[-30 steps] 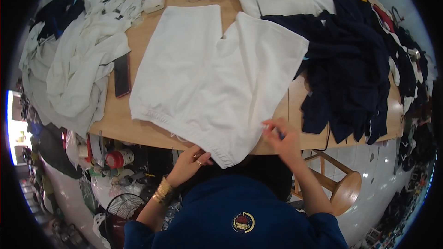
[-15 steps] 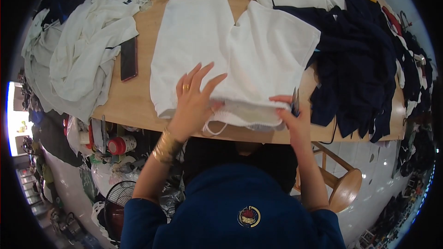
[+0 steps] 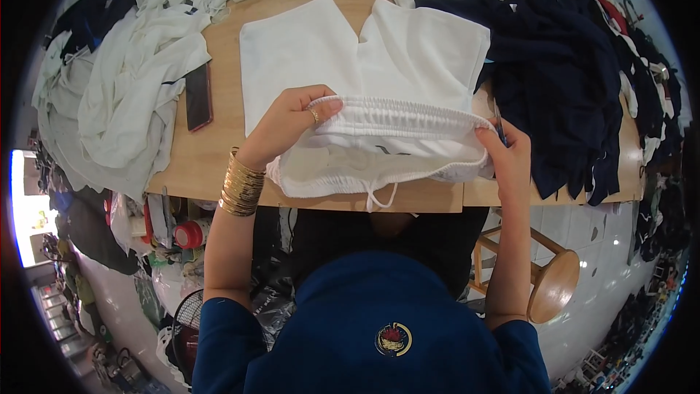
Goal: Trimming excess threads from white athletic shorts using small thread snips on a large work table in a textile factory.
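My left hand [image 3: 292, 120] and right hand [image 3: 508, 153] each grasp the gathered elastic waistband of soft white shorts [image 3: 364, 66] lying flat on the wooden desk [image 3: 211, 153], between a phone [image 3: 197, 97], rumpled white clothes [image 3: 131, 80] and dark clothes [image 3: 576, 80].

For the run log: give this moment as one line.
left hand: holds shorts' waistband | right hand: holds waistband's other end | white shorts: flat on wooden table, waistband open

Even, bright overhead light falls on my pale wooden table [image 3: 219, 168], and my hands throw only soft shadows on the white elastic-waisted cotton shorts [image 3: 379, 73]. The centre is sharp; the fisheye bends the table edge and smears things near the black rim. A blown-out white glare sits at my far left.
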`<state>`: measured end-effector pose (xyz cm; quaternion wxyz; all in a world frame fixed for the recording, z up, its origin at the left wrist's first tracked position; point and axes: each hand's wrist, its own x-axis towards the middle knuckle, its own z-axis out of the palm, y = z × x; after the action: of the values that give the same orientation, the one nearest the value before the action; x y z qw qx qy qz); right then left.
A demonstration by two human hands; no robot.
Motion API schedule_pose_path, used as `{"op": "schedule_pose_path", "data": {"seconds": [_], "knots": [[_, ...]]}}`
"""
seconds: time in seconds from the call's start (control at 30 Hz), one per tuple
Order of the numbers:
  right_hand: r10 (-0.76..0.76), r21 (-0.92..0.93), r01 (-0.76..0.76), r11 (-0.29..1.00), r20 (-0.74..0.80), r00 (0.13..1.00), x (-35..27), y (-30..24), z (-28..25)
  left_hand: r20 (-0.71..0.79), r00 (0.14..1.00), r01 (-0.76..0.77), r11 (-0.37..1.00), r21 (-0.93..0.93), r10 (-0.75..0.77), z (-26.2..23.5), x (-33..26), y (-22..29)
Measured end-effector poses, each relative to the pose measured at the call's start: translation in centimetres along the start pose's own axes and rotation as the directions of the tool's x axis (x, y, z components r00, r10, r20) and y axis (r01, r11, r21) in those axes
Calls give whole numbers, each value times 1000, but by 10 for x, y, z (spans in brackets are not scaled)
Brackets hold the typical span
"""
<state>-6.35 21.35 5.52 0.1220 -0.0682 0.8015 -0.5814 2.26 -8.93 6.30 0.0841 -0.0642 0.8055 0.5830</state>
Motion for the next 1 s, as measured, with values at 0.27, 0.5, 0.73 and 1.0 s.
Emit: {"op": "schedule_pose_path", "data": {"seconds": [0.27,0.5,0.73,1.0], "knots": [[-98,-72,95,993,-48,994,-2,1,-4,-152,975,-140,979,149,162,9,9,-5],[-123,-60,118,991,-73,990,-1,3,-1,-125,985,-110,992,61,117,9,1,-3],[-98,-131,93,987,-37,994,12,4,-1,-60,991,-121,991,-52,118,6,-3,2],[-494,-276,487,829,45,868,-5,-17,39,-192,963,-198,980,-34,188,22,-28,1]]}}
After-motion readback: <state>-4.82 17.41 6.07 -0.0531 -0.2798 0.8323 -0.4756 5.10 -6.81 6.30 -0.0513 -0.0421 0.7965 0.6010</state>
